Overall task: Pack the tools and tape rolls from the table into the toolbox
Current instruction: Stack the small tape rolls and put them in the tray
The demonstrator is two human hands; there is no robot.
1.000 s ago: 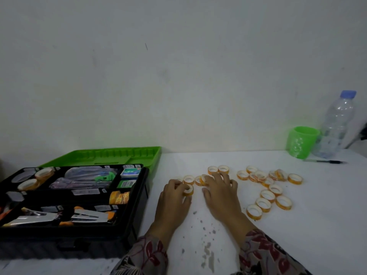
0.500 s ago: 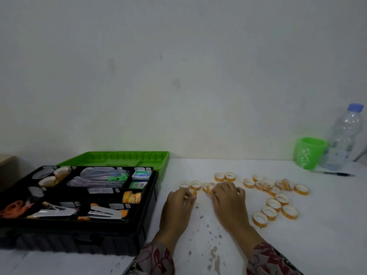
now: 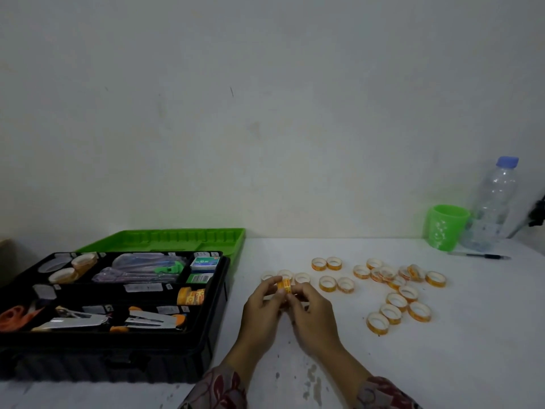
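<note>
My left hand [image 3: 261, 309] and my right hand [image 3: 312, 315] meet above the white table [image 3: 442, 364], both pinching a small stack of orange tape rolls [image 3: 285, 285] between their fingertips. Several more orange tape rolls [image 3: 396, 301] lie scattered on the table to the right and behind my hands. The open black toolbox [image 3: 212, 320] stands at the left, its green lid [image 3: 165, 240] folded back. Inside lie staplers [image 3: 147, 320], orange scissors [image 3: 14, 315], staple boxes [image 3: 205, 262], tape rolls [image 3: 191, 296] and bagged items.
A green cup [image 3: 445, 227] and a clear water bottle [image 3: 492, 205] stand at the back right by the wall. A pen [image 3: 480, 255] lies in front of them. Dark stains mark the table near my wrists.
My hands went from lying flat on the rolls on the table to lifting a few rolls together, fingertips drawn in. The camera view shifted a little.
</note>
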